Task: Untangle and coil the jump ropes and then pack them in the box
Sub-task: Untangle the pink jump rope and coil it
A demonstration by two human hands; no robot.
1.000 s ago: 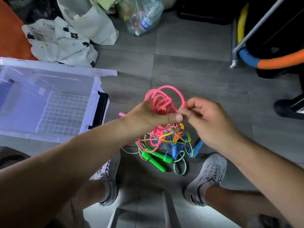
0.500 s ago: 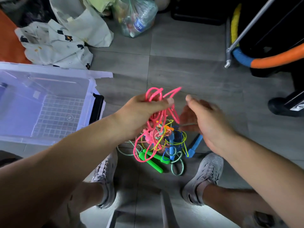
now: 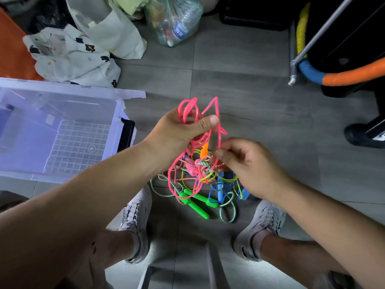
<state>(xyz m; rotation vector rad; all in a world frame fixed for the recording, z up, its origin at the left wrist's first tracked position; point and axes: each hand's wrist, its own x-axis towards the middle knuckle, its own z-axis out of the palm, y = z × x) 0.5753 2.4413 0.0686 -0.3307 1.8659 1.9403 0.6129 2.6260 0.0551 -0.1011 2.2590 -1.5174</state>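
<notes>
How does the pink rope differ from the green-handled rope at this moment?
Cord: the pink rope is smooth plastic, while the green-handled rope is speckled braid.
Pose: the pink rope's upper loops are gathered and lifted in the left hand, while the green-handled rope lies on the floor, its handles side by side.
Both run into the same tangle.

Bare forearms, grey mesh sneakers (image 3: 136,217)

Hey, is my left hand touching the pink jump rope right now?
Touching. The head view shows the left hand gripping a bunch of loops of the pink jump rope, with the thumb pressed across them and no gap visible.
</notes>
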